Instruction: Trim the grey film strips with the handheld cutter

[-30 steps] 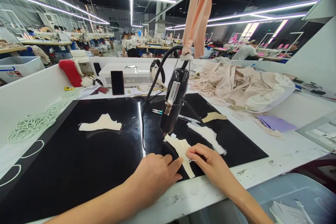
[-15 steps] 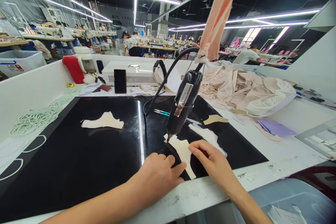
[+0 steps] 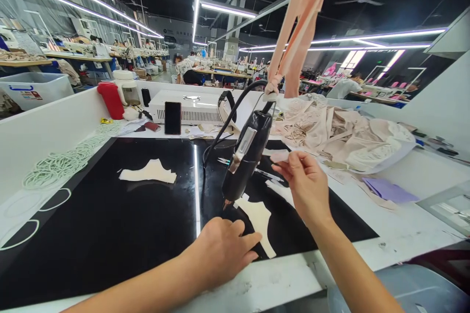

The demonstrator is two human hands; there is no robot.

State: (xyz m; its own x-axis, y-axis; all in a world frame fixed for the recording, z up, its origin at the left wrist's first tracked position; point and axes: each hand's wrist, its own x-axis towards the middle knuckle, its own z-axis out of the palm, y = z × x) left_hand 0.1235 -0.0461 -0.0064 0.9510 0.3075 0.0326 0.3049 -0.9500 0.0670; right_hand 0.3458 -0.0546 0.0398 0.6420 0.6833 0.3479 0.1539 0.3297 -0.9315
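A black handheld heat tool (image 3: 244,156) hangs tip-down from a knotted peach cloth strip (image 3: 306,29) over a black mat (image 3: 154,234). Just below its tip is my left hand (image 3: 223,244), thumb and index finger apart, the index fingertip at the edge of a cream shaped fabric piece (image 3: 259,217). Raised to the right of the tool, my right hand (image 3: 306,178) pinches a small pale pink fabric scrap (image 3: 279,157). Beneath that hand lies another white fabric piece (image 3: 281,190), partly covered. A similar cream piece (image 3: 149,172) rests on the mat's left side.
Green-white elastic loops (image 3: 62,159) spread along the left. Behind the mat are a phone (image 3: 172,118), a white box (image 3: 198,107) and a red bottle (image 3: 110,101). Teal-handled thread snips (image 3: 223,161) lie behind the tool. Beige garments (image 3: 341,127) are heaped at back right, with purple cloth (image 3: 389,190) nearby.
My right hand has left the cream piece and moved up and away, now pinching a pale scrap. My left hand stays by the cream piece. The tool swung slightly left.
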